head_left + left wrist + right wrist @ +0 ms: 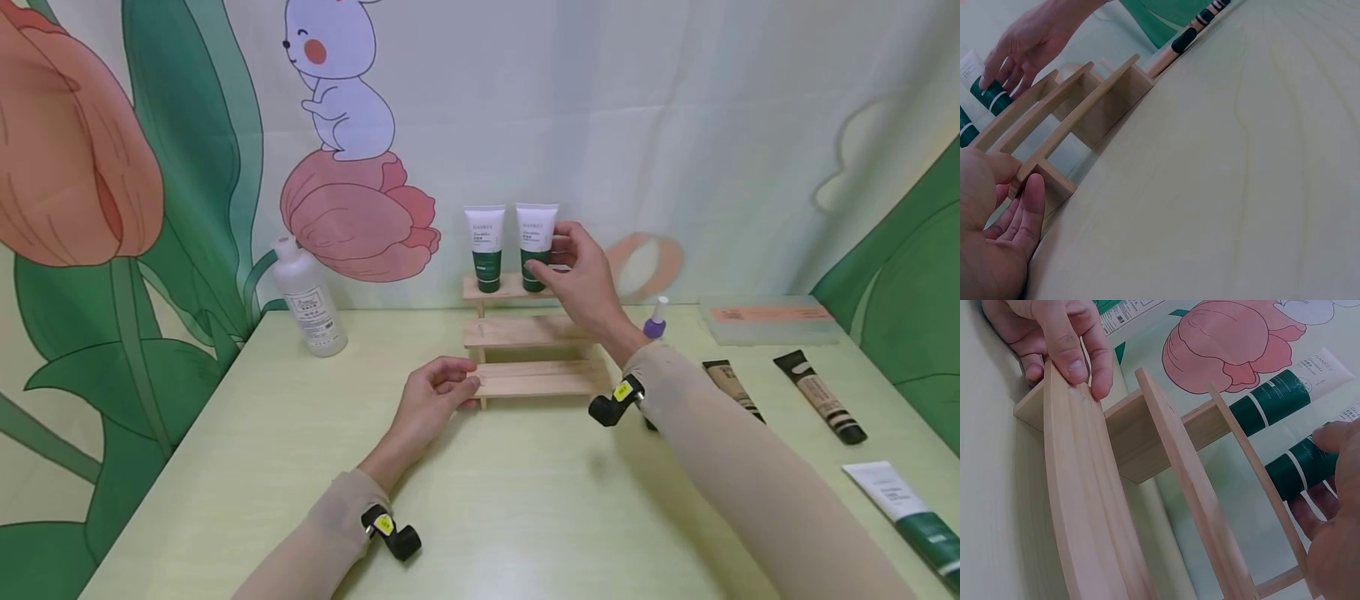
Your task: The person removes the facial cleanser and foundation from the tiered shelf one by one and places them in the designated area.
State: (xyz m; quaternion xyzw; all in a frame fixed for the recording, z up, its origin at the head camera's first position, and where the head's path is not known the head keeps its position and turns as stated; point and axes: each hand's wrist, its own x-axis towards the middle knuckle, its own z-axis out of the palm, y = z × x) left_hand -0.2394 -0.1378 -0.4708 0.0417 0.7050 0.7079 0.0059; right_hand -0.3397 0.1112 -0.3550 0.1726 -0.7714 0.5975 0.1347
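Observation:
On the top step of a three-tier wooden rack point(536, 332) stand two white-and-green squeeze tubes, caps down. My right hand point(587, 279) pinches the right tube point(536, 242) between thumb and fingers, its cap at the top step. Just to its left stands the other tube point(486, 248), untouched. My left hand point(435, 393) grips the left end of the lowest step, thumb on top and fingers beneath, as the left wrist view shows at the rack's end point(1054, 181). The two lower steps hold nothing.
A white bottle point(311, 304) stands at the back left. Right of the rack are a purple-necked bottle point(655, 321), partly behind my arm, two brown-and-black tubes point(820, 397) lying flat, a clear flat case point(772, 321) and another white-and-green tube point(911, 517). A printed curtain point(600, 108) hangs behind.

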